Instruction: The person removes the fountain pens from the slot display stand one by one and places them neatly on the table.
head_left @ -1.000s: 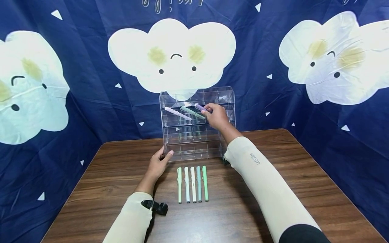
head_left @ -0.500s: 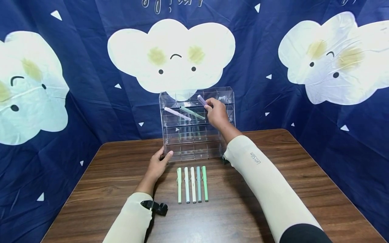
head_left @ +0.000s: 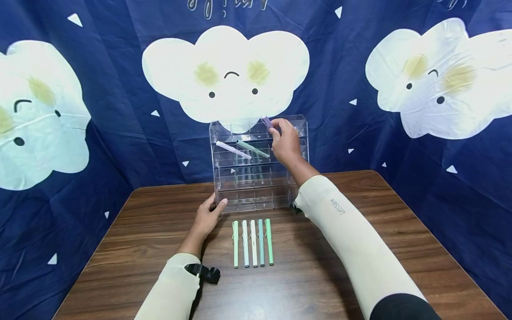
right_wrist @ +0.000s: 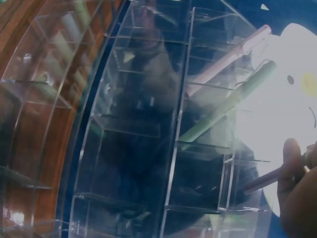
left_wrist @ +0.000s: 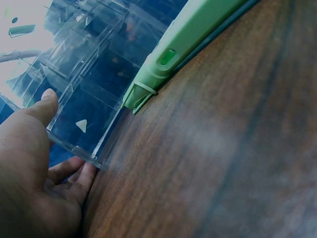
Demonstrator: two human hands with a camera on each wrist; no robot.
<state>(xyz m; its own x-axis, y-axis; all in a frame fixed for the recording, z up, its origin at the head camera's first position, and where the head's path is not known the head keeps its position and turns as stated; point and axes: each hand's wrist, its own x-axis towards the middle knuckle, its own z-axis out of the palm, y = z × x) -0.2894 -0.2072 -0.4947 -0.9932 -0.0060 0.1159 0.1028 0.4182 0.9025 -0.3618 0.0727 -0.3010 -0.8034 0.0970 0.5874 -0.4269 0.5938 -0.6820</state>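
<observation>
Closest to me on the head feed, 2 pale sleeves [head_left: 352,240] come in over the table [head_left: 132,249], with a black band [head_left: 196,269] on the left wrist. Ahead of them lie 5 pens [head_left: 254,243] in a neat row, parallel, clips at the far end; I take it they are spaced so that each can be picked up singly.

The left hand [head_left: 207,218] grips the rack [head_left: 246,206] at its lower left corner: in the left wrist view I see the thumb at the front and the other fingers bent round the edge, close to the tabletop. I judge that this steadies the rack, which looks light.

The rack is clear and upright, with what I count as 4 rows of slots. In the 2nd row from the top sit a pink pen [head_left: 234,150] and a green pen [head_left: 253,149], both slanting with upper ends to the left, probably because the slots are wide for something so slim. Exactly which slot holds each I cannot tell through the clear walls.

Up at the top row, the right hand [head_left: 287,140] pinches a purple pen [head_left: 267,122] between thumb and fingers, tilted. The right wrist view shows its lower end free of the fingers; whether that end is inside a slot I cannot tell.

Behind everything hangs a blue curtain [head_left: 332,66] with white clouds [head_left: 232,49].
</observation>
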